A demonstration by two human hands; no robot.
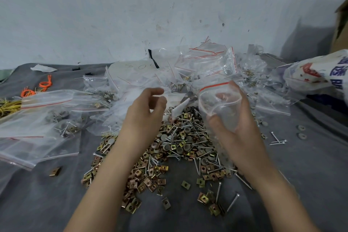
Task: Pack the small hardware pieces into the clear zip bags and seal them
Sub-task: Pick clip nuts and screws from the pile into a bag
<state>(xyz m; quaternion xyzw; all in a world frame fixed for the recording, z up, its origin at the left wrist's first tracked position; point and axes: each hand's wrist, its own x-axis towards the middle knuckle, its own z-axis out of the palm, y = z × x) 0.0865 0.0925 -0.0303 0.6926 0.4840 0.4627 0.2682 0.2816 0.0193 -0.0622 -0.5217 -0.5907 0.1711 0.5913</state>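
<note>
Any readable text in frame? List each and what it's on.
"80": faint handwriting on the large clear bag; further marks after it unreadable.
Printed sack: blue characters and a red mark, blurred and cut off, unreadable.
Held bag: red zip stripe only, no text.

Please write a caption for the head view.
Right hand holds an open zip bag over the hardware pile; left hand curled nearby.

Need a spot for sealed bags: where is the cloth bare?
Bare grey cloth lies near-left, between the flat bags and the hardware pile, with one lone clip. Also right, past the stray nails. Crowded: the pile and the bag heap behind.
</note>
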